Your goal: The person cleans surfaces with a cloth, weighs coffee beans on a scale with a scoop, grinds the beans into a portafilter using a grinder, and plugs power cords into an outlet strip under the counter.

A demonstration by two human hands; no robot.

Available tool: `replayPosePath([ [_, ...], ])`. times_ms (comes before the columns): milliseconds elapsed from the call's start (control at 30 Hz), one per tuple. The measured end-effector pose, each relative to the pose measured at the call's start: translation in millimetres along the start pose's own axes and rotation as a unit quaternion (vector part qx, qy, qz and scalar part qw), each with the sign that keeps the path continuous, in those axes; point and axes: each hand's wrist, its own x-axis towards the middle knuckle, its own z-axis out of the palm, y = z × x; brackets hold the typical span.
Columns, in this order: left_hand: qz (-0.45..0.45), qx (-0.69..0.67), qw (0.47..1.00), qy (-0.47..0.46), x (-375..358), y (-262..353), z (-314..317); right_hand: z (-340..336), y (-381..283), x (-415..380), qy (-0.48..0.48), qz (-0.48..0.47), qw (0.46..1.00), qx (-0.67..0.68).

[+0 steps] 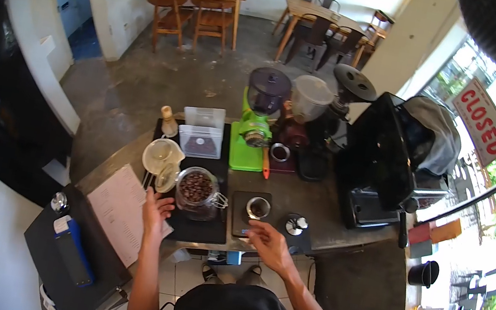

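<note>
A glass clip-top jar [197,194] of coffee beans stands on a black mat [197,234], its glass lid [167,178] swung open to the left. My left hand [156,213] is just left of the jar, palm turned inward, fingers apart and holding nothing. On a small dark scale [242,202] sits a metal-rimmed cup [258,208] with some dark contents. My right hand [270,245] hovers at the scale's front edge, by a small blue-lit spot. Its fingers are loosely bent and apart, with nothing visible in them. A metal tamper [296,224] rests to the right.
Behind stand a green grinder [257,117], a red grinder with a clear hopper [311,96] and a black espresso machine [379,165]. A clear plastic box [202,133], whisk [168,122] and glass server [162,154] are at the back left. A printed sheet [126,213] lies left.
</note>
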Motion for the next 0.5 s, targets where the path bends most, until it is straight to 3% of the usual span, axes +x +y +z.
replayPosePath([
  [133, 0.016, 0.01, 0.999, -0.03, -21, 5, -11, -76, 6, -34, 0.111, 0.058, 0.991, 0.044],
  [200, 0.047, 0.01, 0.999, -0.02, -30, 5, -16, -119, 13, -51, 0.244, 0.041, 0.968, 0.026],
  [267, 0.067, 0.014, 0.997, 0.026, -49, 12, -12, -171, 39, -67, 0.42, -0.032, 0.907, 0.008],
  [333, 0.162, 0.03, 0.985, 0.052, -76, 12, -2, -230, 57, -83, 0.582, -0.126, 0.799, -0.08],
  [400, 0.184, 0.037, 0.979, 0.082, -108, 18, 23, -289, 67, -104, 0.687, -0.09, 0.711, -0.116],
  [467, 0.205, 0.036, 0.974, 0.093, -132, 6, 61, -348, 80, -118, 0.683, -0.046, 0.718, -0.126],
  [500, 0.252, 0.078, 0.964, 0.041, -140, -6, 78, -370, 71, -119, 0.604, -0.025, 0.79, -0.101],
])
